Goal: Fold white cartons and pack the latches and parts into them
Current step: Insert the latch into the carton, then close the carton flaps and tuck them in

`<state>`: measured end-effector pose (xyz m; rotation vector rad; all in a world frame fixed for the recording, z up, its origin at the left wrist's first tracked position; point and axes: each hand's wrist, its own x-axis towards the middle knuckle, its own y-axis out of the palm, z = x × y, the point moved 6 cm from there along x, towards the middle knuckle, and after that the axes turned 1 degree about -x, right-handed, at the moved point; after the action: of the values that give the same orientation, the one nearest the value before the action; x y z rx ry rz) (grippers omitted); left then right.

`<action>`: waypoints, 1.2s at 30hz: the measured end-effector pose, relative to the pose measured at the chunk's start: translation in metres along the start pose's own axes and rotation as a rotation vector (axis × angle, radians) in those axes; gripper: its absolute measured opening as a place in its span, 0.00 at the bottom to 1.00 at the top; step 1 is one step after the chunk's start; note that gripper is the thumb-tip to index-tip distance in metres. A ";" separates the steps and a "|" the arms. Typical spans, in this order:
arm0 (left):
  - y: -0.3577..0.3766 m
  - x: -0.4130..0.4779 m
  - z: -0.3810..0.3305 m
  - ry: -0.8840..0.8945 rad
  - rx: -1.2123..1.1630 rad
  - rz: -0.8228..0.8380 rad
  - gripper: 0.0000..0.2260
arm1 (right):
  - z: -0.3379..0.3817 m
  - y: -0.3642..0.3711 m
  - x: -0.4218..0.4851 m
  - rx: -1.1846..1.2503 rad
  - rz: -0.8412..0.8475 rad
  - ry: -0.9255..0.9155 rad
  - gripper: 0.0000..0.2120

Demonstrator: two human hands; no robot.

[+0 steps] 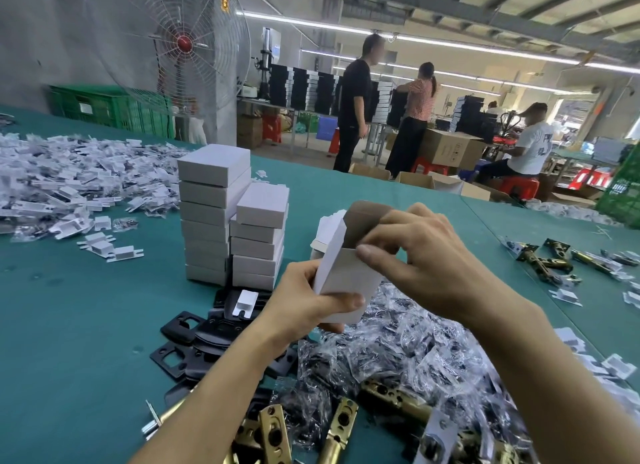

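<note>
green table (pixel 86 307) | both hands grip open carton (pixel 346 273) | stacks (pixel 214 214) left

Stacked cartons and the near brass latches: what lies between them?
Black plates, with one white insert lying on them, fill that stretch in the head view.

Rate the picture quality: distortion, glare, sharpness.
In the head view the wide lens bows the table edge; ceiling strip lights bloom slightly; the white carton, left hand and right hand look sharp under even light; the plastic bags glint.
</note>
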<state>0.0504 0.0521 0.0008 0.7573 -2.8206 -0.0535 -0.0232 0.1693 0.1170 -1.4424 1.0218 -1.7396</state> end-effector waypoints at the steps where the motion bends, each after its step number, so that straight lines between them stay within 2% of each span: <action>1: 0.001 0.000 0.000 0.001 0.007 0.005 0.13 | 0.001 0.002 -0.002 -0.019 0.026 0.006 0.17; 3: 0.002 -0.001 0.000 -0.005 0.024 0.018 0.15 | 0.000 0.005 -0.005 -0.026 0.076 0.019 0.19; 5: 0.004 -0.002 0.001 -0.017 0.018 0.026 0.16 | -0.002 0.004 -0.007 -0.028 0.094 0.025 0.15; 10: 0.003 -0.001 0.000 -0.017 -0.014 0.018 0.14 | -0.004 0.000 -0.011 -0.097 -0.010 0.018 0.08; 13: 0.002 -0.001 0.001 -0.018 -0.009 -0.003 0.14 | -0.005 0.004 -0.013 -0.194 -0.012 0.058 0.12; 15: 0.001 -0.001 0.002 -0.017 -0.001 -0.014 0.14 | -0.006 0.009 -0.012 -0.165 0.036 0.092 0.15; 19: 0.000 -0.003 0.001 -0.019 0.006 -0.017 0.15 | -0.010 0.011 -0.015 0.025 0.043 0.052 0.14; 22: 0.004 -0.004 0.000 -0.035 -0.031 0.035 0.15 | -0.019 -0.001 -0.025 0.254 -0.234 0.064 0.18; 24: 0.008 -0.005 0.000 -0.051 -0.044 0.075 0.14 | -0.031 0.000 -0.035 0.460 -0.375 0.144 0.19; 27: 0.014 -0.007 0.002 -0.073 -0.074 0.157 0.11 | -0.040 0.027 -0.047 0.922 -0.287 0.246 0.20; 29: 0.019 -0.008 0.005 -0.090 -0.095 0.222 0.11 | -0.041 0.045 -0.054 1.063 -0.207 0.252 0.21; 33: 0.025 -0.007 0.016 -0.091 0.046 0.249 0.13 | -0.047 0.063 -0.063 1.084 -0.170 0.262 0.15; 36: 0.022 -0.003 0.017 0.008 0.229 0.151 0.20 | -0.052 0.067 -0.068 0.930 -0.146 0.291 0.12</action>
<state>0.0386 0.0729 -0.0143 0.5836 -2.8986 0.3003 -0.0616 0.2028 0.0210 -0.6851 0.1346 -2.1403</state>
